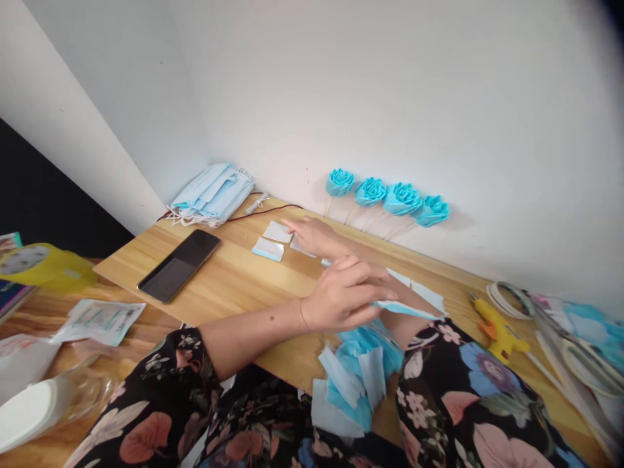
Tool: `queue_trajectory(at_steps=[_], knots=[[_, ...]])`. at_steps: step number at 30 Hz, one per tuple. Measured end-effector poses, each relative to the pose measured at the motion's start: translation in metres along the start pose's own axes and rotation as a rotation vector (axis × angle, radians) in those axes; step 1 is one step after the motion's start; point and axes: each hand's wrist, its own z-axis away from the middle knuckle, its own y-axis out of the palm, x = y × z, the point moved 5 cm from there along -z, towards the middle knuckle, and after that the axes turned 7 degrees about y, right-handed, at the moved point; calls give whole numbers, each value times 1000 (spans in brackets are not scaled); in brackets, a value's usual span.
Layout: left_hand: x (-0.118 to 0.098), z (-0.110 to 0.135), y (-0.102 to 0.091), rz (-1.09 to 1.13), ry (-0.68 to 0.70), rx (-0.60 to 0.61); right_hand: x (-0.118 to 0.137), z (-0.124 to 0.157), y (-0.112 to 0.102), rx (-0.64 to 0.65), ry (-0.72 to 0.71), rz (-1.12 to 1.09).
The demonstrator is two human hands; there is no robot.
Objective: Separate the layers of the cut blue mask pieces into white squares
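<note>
You have four flowers [370,192] that look fully shaped, leaning in a row against the wall [414,97], to the right of the phone [179,265] and farther from you. Judging by how the pieces lie, the flat work on the counter [234,292] is only partly done. Two pale rectangles [268,249] lie just beyond the right end of the phone, set close to each other, and another piece [306,249] shows partly under your right hand.

Your right hand [314,235] crosses beyond your left one, fingers loosely stretched, one fingertip at the edge of the rectangles; it does not seem to grip anything. Your left hand [347,294], right of the phone, is curled nearly closed and appears to pinch a blue-and-white strip [404,309] by its end.

Much looks unsorted: a loose heap of blue pieces [358,383] lies well to the right of the phone and nearer to you, at the counter's edge or on your lap; you cannot tell which from here. The stack of masks [212,188], just beyond the phone, looks uncut, ear loops attached. Far right of the phone lie a yellow glue gun [500,328] and scissors [580,351], both out of your hands.
</note>
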Motion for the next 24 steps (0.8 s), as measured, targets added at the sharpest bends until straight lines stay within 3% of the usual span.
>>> queue_trajectory(at_steps=[2, 6, 8, 10, 15, 19, 21, 24], knots=[[4, -2, -3, 52, -143, -57, -7, 12, -19, -10, -48, -48], [31, 11, -5, 257, -675, -233, -47, 62, -61, -42, 188, -523], [46, 24, 4, 402, -914, -257, -66, 95, -70, -65, 312, -672], [58, 37, 14, 502, -1068, -236, -79, 124, -69, -43, 358, -741], [69, 55, 33, 521, -1160, -88, -92, 168, -55, -121, 356, -747], [64, 56, 40, 523, -1126, 39, -93, 187, -55, -388, 427, -635], [63, 55, 40, 548, -1139, 57, -91, 195, -58, -508, 440, -629], [64, 55, 37, 546, -1168, 25, -88, 203, -61, -568, 434, -650]])
